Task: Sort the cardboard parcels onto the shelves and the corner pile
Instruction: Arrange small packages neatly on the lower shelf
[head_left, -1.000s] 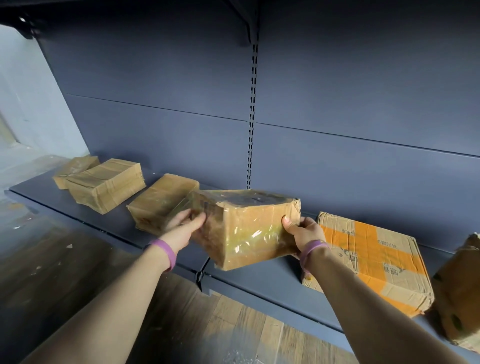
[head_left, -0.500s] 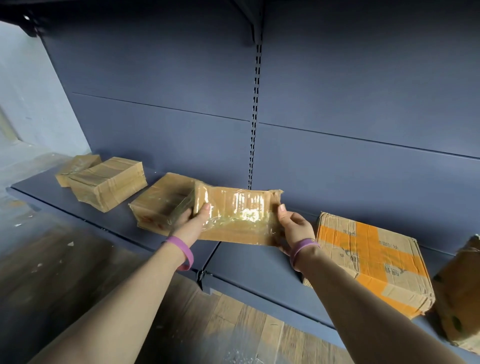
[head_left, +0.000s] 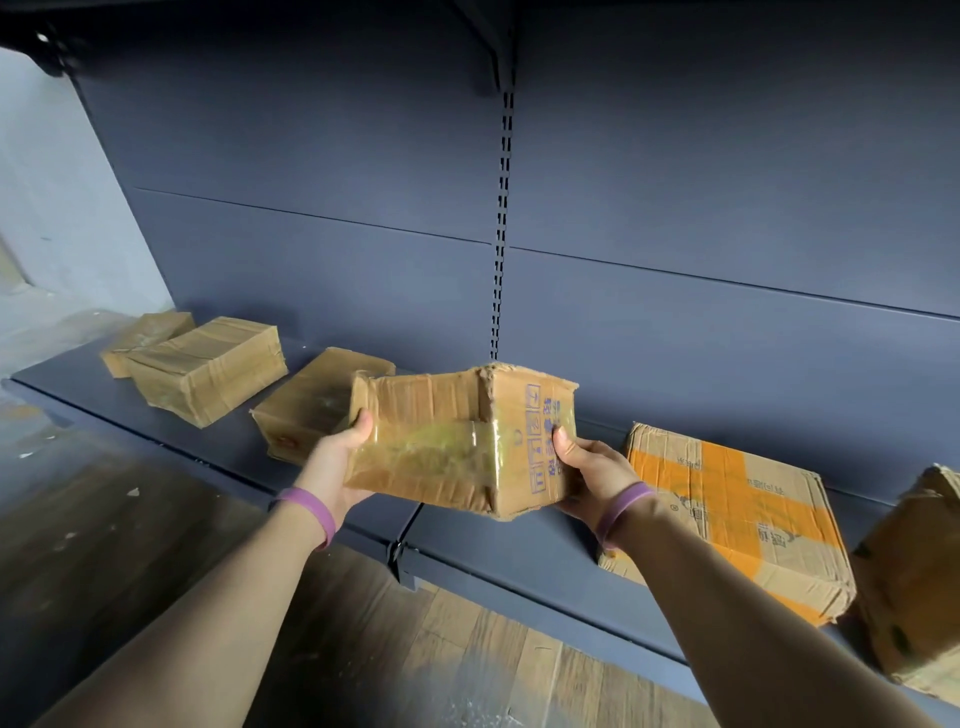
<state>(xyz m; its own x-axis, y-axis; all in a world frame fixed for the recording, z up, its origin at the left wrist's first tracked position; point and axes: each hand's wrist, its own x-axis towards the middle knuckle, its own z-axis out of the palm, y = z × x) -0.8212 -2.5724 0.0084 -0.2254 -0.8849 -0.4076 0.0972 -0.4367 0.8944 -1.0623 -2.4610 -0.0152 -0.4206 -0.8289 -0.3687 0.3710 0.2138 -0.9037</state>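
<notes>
While it hangs over the shelf, held parcel: centre of the head view. It is a squashed cardboard box bound in clear tape, with blue print on its right end face. It is turned corner-on to the camera and tilted. It looks clear of the board, though its underside is hidden.
Left hand: grips the parcel's left end, with the thumb laid on the near taped face. The other fingers are out of sight behind or beneath it.
Right hand: grips the printed right end, with the thumb pressed on that face and the fingers hidden underneath.
Shelf: a dark blue board running from middle left to lower right. A bare stretch lies directly below the parcel, under the slotted upright.
Neighbours: a flat taped parcel sits just behind the left hand. An orange-taped box sits just beside the right wrist. Two stacked-looking parcels lie at middle left, and another box at the right edge.
Step in hand: placing, by my reading. The parcel is carried to the shelf but not yet set down.
Next move calls for: levelling the tilted box and squaring it to the back panel. It should then go down into the gap between the flat parcel and the orange-taped box, touching neither. Both hands let go only once it sits flat.
</notes>
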